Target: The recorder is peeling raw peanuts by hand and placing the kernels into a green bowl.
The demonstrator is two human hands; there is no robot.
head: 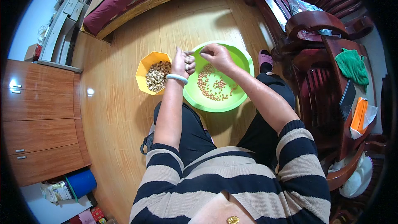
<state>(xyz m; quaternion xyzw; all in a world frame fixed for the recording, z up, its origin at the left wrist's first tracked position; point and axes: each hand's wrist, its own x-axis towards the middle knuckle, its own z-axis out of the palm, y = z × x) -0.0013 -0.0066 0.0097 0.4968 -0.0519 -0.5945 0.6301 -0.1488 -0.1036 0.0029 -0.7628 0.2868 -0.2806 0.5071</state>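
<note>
My left hand (183,63), with a pale bangle (177,78) at its wrist, is curled around several pale peanuts in their shells (187,63), between the two containers. My right hand (216,56) is over the green plastic basin (217,107), its thumb and fingertips close together; whether they pinch something cannot be told. Loose reddish-brown shelled peanuts (219,83) lie spread on the basin's floor. To the left, a yellow eight-sided container (141,82) holds pale peanut shells or unshelled peanuts (155,79) and a darker brown heap (162,67).
Both containers stand on the wood-look floor (115,105). A dark wooden armchair (311,68) and side table with a green cloth (351,65) are at the right. Orange-brown cabinets (40,105) stand left, a bed (124,9) ahead. A slippered foot (266,60) is right of the basin.
</note>
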